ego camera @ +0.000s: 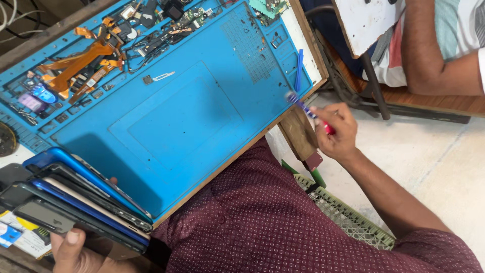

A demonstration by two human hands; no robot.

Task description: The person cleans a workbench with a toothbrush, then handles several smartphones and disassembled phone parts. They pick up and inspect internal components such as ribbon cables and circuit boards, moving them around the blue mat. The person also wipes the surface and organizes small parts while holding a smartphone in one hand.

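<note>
Blue matting [202, 116] covers nearly the whole table [298, 134], its centre bare and its far edge crowded with orange flex cables [83, 63], small dark parts [166, 30] and a thin metal pick [164, 76]; a blue pry stick [299, 68] lies near the right rim. The person sits close in a maroon shirt [262, 222]. Their left hand [76, 247] is down at the near corner, fingers wrapped under a slanting stack of phones [81, 197], thumb showing at the front, so it grips the pile from below. The right hand [336, 134] hangs just off the table's right edge, fingers closed on a small screwdriver [308, 111] with a blue shaft and red end, its tip blurred and pointing toward the mat's edge. To my eye this is the moment between picking up the tool and choosing a phone: nothing lies on the working area. Any next move would call for one phone flat on the mat and the tip steadied. Another person's arm [429, 55] rests on a wooden bench [429, 101] beyond, taking no part. A green crate [348, 217] sits on the floor [429, 162].
</note>
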